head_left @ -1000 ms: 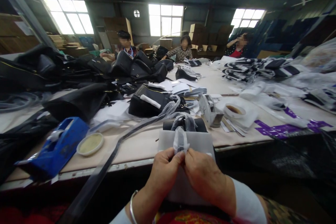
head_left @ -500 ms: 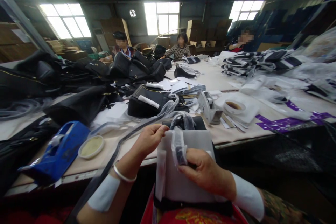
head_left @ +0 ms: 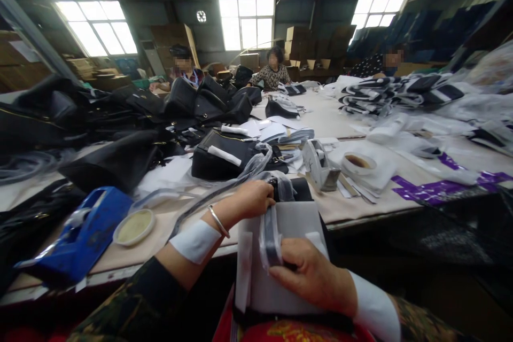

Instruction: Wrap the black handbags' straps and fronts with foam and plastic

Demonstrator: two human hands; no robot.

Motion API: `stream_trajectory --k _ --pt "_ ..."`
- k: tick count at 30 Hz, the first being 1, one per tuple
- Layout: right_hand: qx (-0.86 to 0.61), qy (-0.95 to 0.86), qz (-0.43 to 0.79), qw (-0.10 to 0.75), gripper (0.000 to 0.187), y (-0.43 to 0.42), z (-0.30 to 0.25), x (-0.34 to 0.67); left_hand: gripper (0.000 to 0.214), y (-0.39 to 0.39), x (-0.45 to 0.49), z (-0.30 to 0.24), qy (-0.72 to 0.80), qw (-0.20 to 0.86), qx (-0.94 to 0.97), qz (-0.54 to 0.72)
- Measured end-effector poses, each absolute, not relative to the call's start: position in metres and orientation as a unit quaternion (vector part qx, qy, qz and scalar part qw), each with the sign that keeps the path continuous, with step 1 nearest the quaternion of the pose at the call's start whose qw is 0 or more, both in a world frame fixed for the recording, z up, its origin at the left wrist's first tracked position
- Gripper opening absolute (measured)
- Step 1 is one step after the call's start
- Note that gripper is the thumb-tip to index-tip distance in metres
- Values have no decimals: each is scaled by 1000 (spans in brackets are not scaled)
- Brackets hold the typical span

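Observation:
A black bag (head_left: pixel 303 190) leans on the table edge in front of me, its near side covered by a white foam sheet (head_left: pixel 294 216). Down the sheet runs a dark strap wrapped in clear plastic (head_left: pixel 271 232). My right hand (head_left: pixel 310 273) is closed around the strap's lower part, thumb on the near side. At the sheet's top edge, the curled fingers of my left hand (head_left: pixel 258 197) grip the strap's upper end, partly hidden by the hand itself. Behind them, more plastic-wrapped strap (head_left: pixel 256 163) trails over the table to the left.
To the left are a blue tape dispenser (head_left: pixel 82 235) and a round dish (head_left: pixel 134 227). Beyond my hands lie a black handbag (head_left: pixel 220 157), a grey tape dispenser (head_left: pixel 320 165) and a tape roll (head_left: pixel 358 163). Black bags pile up at left; several people sit across the table.
My left hand has moved right and forward to the strap's upper end at the sheet's top. The strap lies straighter down the sheet. My right hand keeps its hold, slightly lower.

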State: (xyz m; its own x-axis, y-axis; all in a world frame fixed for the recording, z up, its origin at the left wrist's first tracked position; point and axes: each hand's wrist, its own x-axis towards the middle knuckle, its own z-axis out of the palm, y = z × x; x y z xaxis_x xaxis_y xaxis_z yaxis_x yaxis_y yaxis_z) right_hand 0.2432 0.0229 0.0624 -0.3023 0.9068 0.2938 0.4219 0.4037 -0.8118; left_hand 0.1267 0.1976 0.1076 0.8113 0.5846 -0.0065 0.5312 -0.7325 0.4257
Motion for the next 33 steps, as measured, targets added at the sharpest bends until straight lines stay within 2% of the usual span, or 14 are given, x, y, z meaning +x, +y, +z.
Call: stream_trajectory --k 3,6,9,14,19,22,29,33 --pt "-442 -724 353 394 25 25 63 244 6 192 123 100 330 176 923 97" --pt "-449 -698 380 408 26 23 64 247 9 183 103 93 361 141 890 239" --pt "-463 -685 373 421 25 21 63 250 19 163 69 82 413 151 823 359" --pt "-430 -745 302 412 24 23 53 251 25 100 23 46 512 271 757 302" --pt "-383 -832 154 370 17 28 42 248 27 54 23 22 545 410 673 286" --pt "-380 -854 92 343 18 28 38 248 28 51 28 20 556 436 647 287" --pt "-383 -864 43 325 22 25 40 251 24 50 22 24 545 390 692 269" --pt "-379 -870 27 315 23 27 39 254 28 45 11 28 513 531 606 295"
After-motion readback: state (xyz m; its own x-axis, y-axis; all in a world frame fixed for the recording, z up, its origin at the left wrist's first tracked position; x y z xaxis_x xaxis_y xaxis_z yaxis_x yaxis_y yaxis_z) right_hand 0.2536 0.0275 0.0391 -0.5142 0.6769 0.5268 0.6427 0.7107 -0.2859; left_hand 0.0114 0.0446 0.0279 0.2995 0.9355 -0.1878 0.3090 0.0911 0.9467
